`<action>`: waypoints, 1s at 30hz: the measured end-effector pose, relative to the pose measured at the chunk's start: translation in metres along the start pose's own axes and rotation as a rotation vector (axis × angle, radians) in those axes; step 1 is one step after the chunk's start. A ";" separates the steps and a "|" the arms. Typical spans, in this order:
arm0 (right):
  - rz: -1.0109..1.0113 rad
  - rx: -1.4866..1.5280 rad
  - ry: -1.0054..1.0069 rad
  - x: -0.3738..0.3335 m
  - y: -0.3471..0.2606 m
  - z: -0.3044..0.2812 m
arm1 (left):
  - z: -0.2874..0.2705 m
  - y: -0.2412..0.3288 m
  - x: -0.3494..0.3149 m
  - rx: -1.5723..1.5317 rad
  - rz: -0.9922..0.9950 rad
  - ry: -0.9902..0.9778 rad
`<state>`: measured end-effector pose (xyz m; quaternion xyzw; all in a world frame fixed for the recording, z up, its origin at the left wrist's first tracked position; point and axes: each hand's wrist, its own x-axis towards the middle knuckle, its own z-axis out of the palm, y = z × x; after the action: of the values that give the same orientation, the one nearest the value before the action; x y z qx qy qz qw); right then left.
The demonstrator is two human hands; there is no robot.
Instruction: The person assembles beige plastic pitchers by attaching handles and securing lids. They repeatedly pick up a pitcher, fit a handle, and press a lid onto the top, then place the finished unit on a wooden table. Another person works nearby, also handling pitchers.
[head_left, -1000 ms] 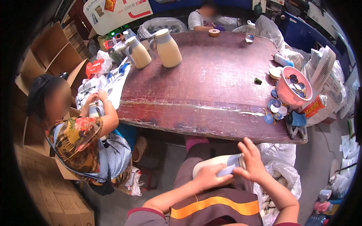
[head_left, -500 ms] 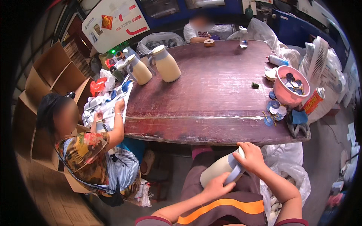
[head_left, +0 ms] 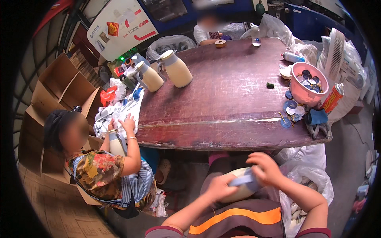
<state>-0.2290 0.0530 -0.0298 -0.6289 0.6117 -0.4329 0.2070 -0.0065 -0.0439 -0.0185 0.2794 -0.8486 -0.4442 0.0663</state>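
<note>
A cream vacuum jug (head_left: 240, 173) with a grey-blue neck and handle lies tilted in my lap, its top end pointing right. My left hand (head_left: 222, 188) is closed round it at the handle and body. At the top end my right hand (head_left: 266, 169) is held with its fingers apart and curved, the fingertips close to the neck. The lid end is hidden behind that hand, so contact there is hard to judge. Motion blurs both the jug and my hands a little.
Two similar jugs (head_left: 177, 70) stand on the dark red table (head_left: 206, 103). A pink bucket (head_left: 303, 89) of round parts, a spray can (head_left: 332, 98) and loose discs sit at right. A co-worker (head_left: 105, 158) handles another jug at left; a plastic bag (head_left: 307, 186) stands by my right arm.
The jug has turned flatter, its handle swinging up and left. My right hand has loosened from the lid, fingers apart. The co-worker's jug has risen into clearer sight.
</note>
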 end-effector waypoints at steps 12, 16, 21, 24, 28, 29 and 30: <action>-0.625 -0.130 -0.322 0.001 -0.075 -0.015 | -0.003 -0.048 0.060 -0.559 -0.087 0.255; -0.780 -0.111 -0.403 0.023 -0.077 -0.006 | -0.004 -0.048 0.059 -0.623 -0.107 0.112; -0.750 -0.013 -0.449 0.030 -0.081 0.000 | -0.007 -0.042 0.038 -0.414 -0.096 0.217; -0.583 0.029 -0.270 0.026 -0.065 -0.006 | -0.034 -0.040 0.007 -0.062 -0.063 0.186; -0.202 0.025 -0.085 0.011 -0.020 -0.011 | -0.028 -0.001 -0.025 0.021 -0.061 -0.260; -0.125 0.040 -0.059 0.004 -0.016 -0.011 | -0.017 0.014 -0.026 -0.098 -0.014 -0.294; -0.087 0.068 -0.042 0.000 -0.015 -0.010 | -0.008 0.025 -0.026 -0.214 0.031 -0.335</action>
<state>-0.2286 0.0583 -0.0124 -0.6566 0.5642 -0.4488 0.2218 0.0080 -0.0244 0.0101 0.1797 -0.8000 -0.5711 -0.0397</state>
